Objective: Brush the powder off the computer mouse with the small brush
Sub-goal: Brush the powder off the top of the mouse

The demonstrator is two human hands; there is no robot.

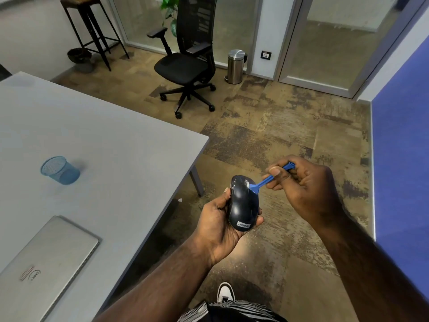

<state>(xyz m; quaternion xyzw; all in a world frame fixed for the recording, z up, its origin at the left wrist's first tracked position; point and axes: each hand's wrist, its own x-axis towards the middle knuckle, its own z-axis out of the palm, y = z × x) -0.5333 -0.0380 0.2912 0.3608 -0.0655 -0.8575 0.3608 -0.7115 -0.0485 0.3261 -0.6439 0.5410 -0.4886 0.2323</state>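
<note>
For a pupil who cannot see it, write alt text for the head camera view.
A left hand holds a dark mouse while the right hand presses a blue brush against its front. Beside them stands a grey table.

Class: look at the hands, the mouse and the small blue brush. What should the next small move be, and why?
Probably a short sweep of the brush outward over the front of the mouse. Its head sits on a pale powdery patch there; the left hand cradles the mouse off the table, and the right hand pinches the handle.
</note>
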